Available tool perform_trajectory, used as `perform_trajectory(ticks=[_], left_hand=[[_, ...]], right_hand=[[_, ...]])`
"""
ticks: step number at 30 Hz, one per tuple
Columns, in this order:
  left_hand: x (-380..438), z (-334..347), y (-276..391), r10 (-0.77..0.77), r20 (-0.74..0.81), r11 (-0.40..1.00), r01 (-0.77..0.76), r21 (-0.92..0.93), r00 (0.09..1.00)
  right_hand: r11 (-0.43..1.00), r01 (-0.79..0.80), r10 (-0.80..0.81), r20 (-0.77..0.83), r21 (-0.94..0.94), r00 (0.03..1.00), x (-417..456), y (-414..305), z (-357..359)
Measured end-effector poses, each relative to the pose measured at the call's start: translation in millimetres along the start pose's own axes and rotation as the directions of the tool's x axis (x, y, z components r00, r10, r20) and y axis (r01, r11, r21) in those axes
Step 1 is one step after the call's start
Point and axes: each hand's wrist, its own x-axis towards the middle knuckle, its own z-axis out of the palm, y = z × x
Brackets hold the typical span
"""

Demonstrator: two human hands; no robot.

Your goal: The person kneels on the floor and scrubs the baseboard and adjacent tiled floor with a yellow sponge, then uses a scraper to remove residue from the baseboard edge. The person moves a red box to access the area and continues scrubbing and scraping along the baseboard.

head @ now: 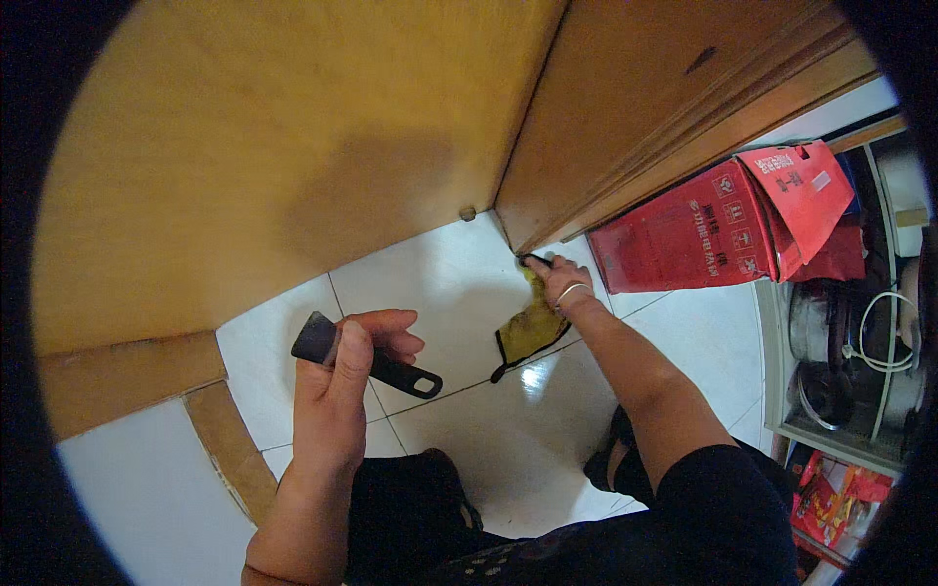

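Observation:
A black-handled scraper with a hanging hole in its end is gripped in my left hand, raised above the tiled floor. My right hand reaches down to the foot of the wooden door frame, fingers pressing a yellow-green cloth with black edging at the corner. The rest of the cloth hangs or lies across the white floor tiles below that hand. A wooden door panel stands on the left, its lower edge near a small round stopper.
To the right, a red cardboard box bearing writing leans by the door frame. Beyond it a metal rack holds pots, with red packets lower down. My knees are bent close to the floor.

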Motion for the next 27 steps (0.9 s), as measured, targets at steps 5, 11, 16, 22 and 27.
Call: perform_trajectory(ticks=[5, 11, 16, 22, 27], left_hand=[[-2, -7, 0, 0.016, 0.006, 1.000, -0.016, -0.013, 1.000], [-8, -12, 2, 0.032, -0.010, 0.996, -0.033, -0.087, 0.999], [-5, -10, 2, 0.043, 0.034, 0.997, -0.040, -0.072, 0.999], [-14, -20, 4, 0.032, -0.021, 0.996, -0.033, -0.084, 0.999], [-15, -18, 5, 0.057, 0.000, 0.996, -0.056, -0.074, 0.998]], right_hand=[[0.936, -0.286, 0.302, -0.047, 0.206, 0.952, 3, 23, 4], [0.929, -0.322, 0.323, 0.028, 0.184, 0.946, 2, -15, 9], [0.966, -0.217, 0.215, 0.031, 0.140, 0.976, -2, -71, 10], [0.977, -0.181, 0.179, 0.031, 0.116, 0.983, -11, -47, -3], [0.983, -0.179, 0.179, 0.009, 0.032, 0.984, -2, -47, 8]])
